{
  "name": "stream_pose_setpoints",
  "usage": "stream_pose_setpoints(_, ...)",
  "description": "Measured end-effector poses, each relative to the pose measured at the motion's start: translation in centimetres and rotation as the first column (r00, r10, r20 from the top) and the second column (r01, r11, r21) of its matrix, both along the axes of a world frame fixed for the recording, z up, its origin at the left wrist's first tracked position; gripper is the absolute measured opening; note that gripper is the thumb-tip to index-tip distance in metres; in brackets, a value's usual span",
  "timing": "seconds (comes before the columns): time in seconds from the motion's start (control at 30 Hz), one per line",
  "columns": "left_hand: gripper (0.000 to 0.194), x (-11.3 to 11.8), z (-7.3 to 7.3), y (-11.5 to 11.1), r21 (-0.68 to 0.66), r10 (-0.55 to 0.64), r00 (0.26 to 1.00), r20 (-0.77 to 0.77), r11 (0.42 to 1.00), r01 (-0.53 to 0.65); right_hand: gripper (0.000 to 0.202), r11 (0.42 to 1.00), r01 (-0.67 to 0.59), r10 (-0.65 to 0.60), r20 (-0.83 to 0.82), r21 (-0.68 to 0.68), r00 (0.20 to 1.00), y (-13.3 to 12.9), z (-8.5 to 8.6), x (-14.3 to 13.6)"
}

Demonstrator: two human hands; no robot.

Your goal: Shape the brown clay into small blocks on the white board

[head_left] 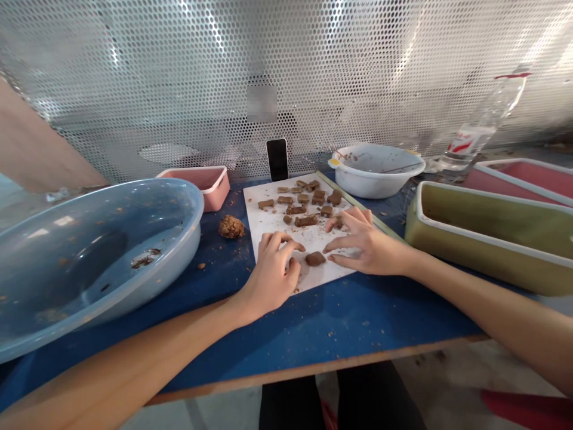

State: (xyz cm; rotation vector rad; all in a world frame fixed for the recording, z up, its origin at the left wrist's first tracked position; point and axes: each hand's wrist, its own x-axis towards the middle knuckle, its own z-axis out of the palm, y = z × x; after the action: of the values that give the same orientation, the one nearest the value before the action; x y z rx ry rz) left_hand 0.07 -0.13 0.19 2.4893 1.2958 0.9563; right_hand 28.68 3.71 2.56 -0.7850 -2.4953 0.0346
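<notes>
Left hand [274,270] and right hand [367,243], fingers parted, flank a brown lump [315,258] on a white sheet [256,209] atop a blue worktop [313,331].

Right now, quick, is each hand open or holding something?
Left hand: open, fingers loosely curled, beside the brown lump.
Right hand: open, fingers spread, on the lump's other side.
</notes>
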Motion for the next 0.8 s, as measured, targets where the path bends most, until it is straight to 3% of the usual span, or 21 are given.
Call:
stream_pose_setpoints(0.13,0.032,0.0,0.0,0.0,-0.001,0.0,1.0,0.01,1.0,0.0,0.023,0.998,-0.056,0.057,-0.008,0.041,0.998,-0.1,0.5,0.1)
stream_pose_setpoints(0.43,0.03,0.1,0.1,0.0,-0.024,0.001,1.0,0.031,1.0,0.0,0.028,0.978,0.206,-0.207,-0.138,-0.02,0.969,1.4,0.0,0.5)
stream_pose_setpoints(0.8,0.03,0.2,0.1,0.0,0.024,0.007,1.0,0.0,1.0,-0.007,0.033,0.968,0.25,-0.249,-0.192,-0.021,0.949,1.6,-0.7,0.4)
